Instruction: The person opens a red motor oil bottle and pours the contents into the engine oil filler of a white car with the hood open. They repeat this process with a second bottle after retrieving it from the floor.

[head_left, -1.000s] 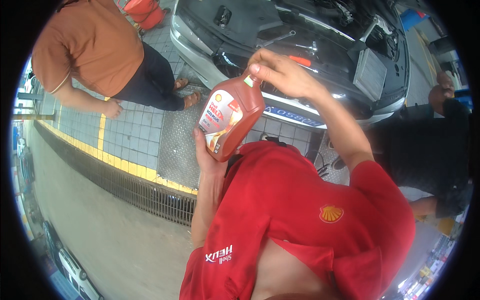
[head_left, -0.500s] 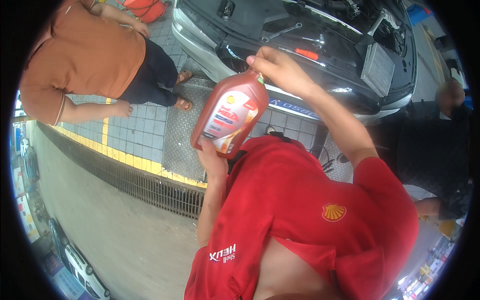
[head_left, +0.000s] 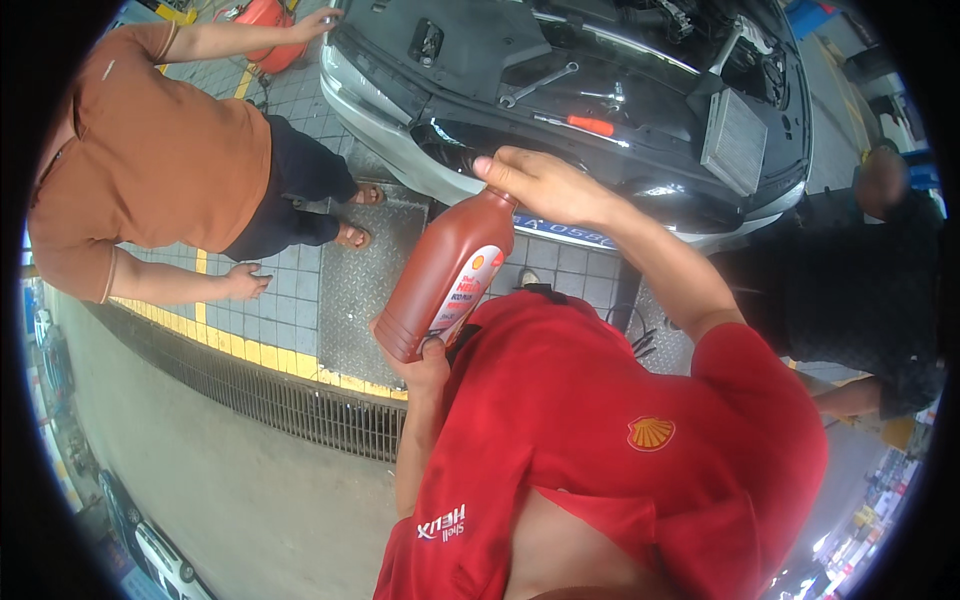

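Observation:
Both my hands hold a reddish-brown engine oil bottle (head_left: 432,265), tilted, its neck up toward the car and its pale label turned to the right. My left hand (head_left: 425,366) grips its base, thumb on the near side. At the neck, my right hand (head_left: 545,187) is closed over the top, hiding the cap. Just beyond the bottle is the car's open engine bay, where a wrench (head_left: 540,85), a screwdriver with an orange handle (head_left: 590,125) and a small metal tool (head_left: 617,95) lie on the black cover.
A pleated filter panel (head_left: 735,142) rests at the car's right front. One person in an orange shirt (head_left: 180,150) stands left, a hand at the car; another in dark clothes (head_left: 840,290) is at right. A floor grate (head_left: 270,385) runs along the yellow line.
The bottle has turned in my hands, so its label now faces further right, and its base has dropped slightly. The person in orange has reached an arm out to the car.

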The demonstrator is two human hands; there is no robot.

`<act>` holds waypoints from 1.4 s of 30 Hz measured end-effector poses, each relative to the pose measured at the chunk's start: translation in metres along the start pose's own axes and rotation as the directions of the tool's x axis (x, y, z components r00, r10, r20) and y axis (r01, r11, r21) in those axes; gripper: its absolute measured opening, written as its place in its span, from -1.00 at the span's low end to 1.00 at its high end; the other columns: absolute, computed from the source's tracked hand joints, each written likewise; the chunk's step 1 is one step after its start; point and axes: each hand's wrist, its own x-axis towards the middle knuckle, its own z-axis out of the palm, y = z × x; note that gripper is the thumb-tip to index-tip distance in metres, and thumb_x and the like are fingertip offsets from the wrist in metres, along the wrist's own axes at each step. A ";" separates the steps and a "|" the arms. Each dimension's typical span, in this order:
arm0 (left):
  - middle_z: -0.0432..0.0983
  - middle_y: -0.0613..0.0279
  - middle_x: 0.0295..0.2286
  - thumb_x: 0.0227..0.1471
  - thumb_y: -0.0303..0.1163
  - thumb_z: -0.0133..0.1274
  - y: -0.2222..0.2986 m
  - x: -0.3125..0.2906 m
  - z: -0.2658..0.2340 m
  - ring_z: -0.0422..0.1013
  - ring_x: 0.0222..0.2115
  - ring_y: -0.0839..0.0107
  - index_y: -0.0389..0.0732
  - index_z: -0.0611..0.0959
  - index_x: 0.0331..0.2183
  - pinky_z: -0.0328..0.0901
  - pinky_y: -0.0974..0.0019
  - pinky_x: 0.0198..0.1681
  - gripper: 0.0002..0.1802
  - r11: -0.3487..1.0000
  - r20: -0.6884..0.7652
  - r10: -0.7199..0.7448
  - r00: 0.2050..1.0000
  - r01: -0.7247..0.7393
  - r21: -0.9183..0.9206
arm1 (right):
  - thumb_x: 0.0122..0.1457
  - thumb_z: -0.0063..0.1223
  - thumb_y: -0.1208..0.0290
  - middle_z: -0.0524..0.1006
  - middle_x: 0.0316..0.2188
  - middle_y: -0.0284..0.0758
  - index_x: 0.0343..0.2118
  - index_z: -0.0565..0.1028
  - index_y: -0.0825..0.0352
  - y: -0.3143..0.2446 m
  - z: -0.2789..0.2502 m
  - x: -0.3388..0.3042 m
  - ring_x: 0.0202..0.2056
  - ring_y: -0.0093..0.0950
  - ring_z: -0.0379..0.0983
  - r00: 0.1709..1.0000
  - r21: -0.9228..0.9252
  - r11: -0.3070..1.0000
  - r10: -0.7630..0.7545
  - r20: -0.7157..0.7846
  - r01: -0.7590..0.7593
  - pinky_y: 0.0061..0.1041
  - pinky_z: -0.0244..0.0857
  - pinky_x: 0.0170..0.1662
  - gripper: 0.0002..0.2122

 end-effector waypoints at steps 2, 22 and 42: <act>0.42 -0.02 0.06 0.19 0.47 0.16 0.000 -0.002 -0.001 0.44 0.07 0.21 -0.38 0.38 0.19 0.37 0.03 0.17 0.07 0.990 0.034 0.099 0.994 -0.102 0.098 | 0.49 -0.04 -0.13 0.63 -0.35 -0.24 -0.24 0.52 0.37 -0.003 0.004 -0.004 -0.27 -0.45 0.57 0.998 0.092 0.994 -0.052 -0.038 0.055 -0.38 0.42 -0.14 -0.48; 0.38 0.01 0.29 0.39 0.36 -0.04 -0.008 0.020 -0.024 0.40 0.27 0.05 -0.25 0.30 0.39 0.37 -0.08 0.30 -0.05 0.841 0.216 -0.231 0.949 0.306 -0.446 | 0.46 -0.01 -0.23 0.65 -0.48 -0.15 -0.25 0.55 0.39 -0.010 0.013 -0.018 -0.39 -0.25 0.65 0.988 0.040 0.994 -0.096 -0.123 0.102 -0.24 0.48 -0.25 -0.40; 0.65 -0.04 -0.05 0.42 0.36 -0.23 0.002 0.036 -0.018 0.69 -0.28 0.04 -0.25 0.48 0.22 0.60 0.07 -0.54 -0.15 0.524 0.289 -0.607 0.741 0.646 -0.556 | 0.50 0.02 -0.13 0.75 -0.35 -0.17 -0.09 0.48 0.38 -0.017 0.016 -0.043 -0.31 -0.21 0.72 0.978 -0.029 0.977 -0.211 -0.009 0.210 -0.27 0.53 -0.21 -0.49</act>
